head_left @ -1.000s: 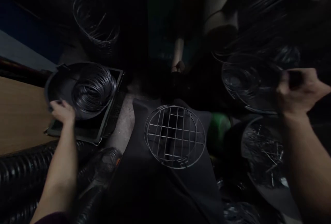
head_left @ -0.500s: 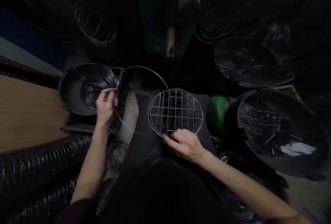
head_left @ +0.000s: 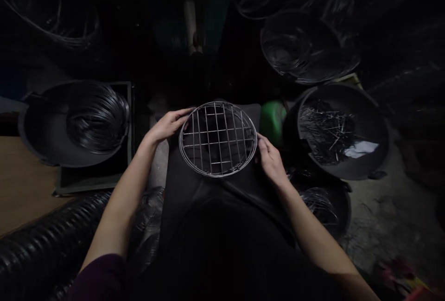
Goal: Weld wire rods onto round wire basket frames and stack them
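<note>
A round wire rack (head_left: 219,137) with a grid of crossing wires inside hoop-like rims sits in front of me, over the dark cloth covering my lap. At its left rim, my left hand (head_left: 169,125) grips the edge with fingers stretched along the wire. My right hand (head_left: 271,158) holds the right rim, thumb on top and the other fingers partly hidden below. Close to the right rim is a rounded green object (head_left: 273,122), its kind unclear in the dim light.
Left, a dark basin (head_left: 45,127) holds wire hoops (head_left: 97,118) on a green crate (head_left: 93,180). Right, another basin (head_left: 373,124) contains short wire pieces (head_left: 328,129) and a white scrap (head_left: 361,149). Stacked black rings (head_left: 52,231) lie lower left.
My left hand has come from the basin of hoops to the rack's left rim. My right hand has shifted from the near edge to the right rim. The view has turned.
</note>
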